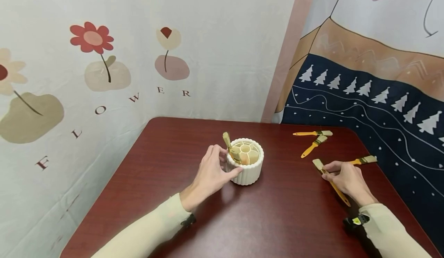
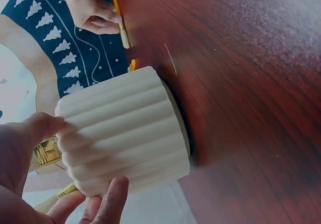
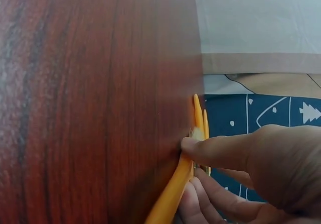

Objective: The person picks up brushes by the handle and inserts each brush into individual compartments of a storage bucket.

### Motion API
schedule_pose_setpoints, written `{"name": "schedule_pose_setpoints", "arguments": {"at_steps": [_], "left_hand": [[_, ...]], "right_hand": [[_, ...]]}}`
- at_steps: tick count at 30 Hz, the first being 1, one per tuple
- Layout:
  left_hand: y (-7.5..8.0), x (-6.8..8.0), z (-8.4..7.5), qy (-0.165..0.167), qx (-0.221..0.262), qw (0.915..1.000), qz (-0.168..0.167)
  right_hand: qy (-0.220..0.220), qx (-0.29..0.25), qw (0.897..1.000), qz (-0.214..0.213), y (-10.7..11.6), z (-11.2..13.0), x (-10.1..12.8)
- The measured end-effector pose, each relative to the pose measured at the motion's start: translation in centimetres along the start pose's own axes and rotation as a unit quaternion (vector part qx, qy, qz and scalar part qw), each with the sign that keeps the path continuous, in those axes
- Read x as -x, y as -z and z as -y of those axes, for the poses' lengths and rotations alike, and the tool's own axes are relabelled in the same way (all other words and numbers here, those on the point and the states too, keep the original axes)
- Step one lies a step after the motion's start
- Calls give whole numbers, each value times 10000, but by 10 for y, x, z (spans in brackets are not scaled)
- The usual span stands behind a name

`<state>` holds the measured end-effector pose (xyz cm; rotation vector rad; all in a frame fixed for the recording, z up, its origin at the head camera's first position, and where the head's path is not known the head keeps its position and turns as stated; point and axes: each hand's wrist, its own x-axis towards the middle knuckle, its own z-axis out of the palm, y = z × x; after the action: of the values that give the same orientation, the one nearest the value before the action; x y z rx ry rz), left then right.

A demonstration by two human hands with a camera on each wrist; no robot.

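A cream, fluted round brush holder (image 1: 247, 175) with divided compartments stands upright on the table. My left hand (image 1: 209, 171) grips its left side, the thumb on the near wall and the fingers round the far left. Two paintbrushes stand in the holder with bristles up, one of them (image 1: 226, 139) leaning at the left rim. At the right, my right hand (image 1: 348, 179) pinches another paintbrush (image 1: 340, 195) near its metal band; the yellow handle slants toward the table's front. In the right wrist view, thumb and fingers close on that yellow handle (image 3: 170, 194).
Beyond my right hand lies a loose paintbrush (image 1: 368, 159), partly hidden by the hand. Two more, an upper paintbrush (image 1: 305, 133) and a slanted paintbrush (image 1: 312, 148), lie at the back right. The dark red table (image 1: 166, 150) meets printed cloth hangings (image 1: 222, 77) behind.
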<state>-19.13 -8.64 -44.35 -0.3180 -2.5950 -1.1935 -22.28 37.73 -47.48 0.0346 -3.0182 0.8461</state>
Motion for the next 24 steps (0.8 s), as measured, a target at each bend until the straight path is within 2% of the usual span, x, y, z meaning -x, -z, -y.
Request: {"name": "schedule_pose_setpoints", "arguments": {"at_steps": [6,16,24], "left_hand": [[0,0,2,-10,104,9999,31],[-2,0,1,-13,111,9999,2],[-3,1,-2,-58,-20,10000,-44]], "right_hand": [[229,89,9997,-14,-3,1,1],[265,443,9987,17,-1,7,-2],[370,451,9983,-86,-4,14,-2]]}}
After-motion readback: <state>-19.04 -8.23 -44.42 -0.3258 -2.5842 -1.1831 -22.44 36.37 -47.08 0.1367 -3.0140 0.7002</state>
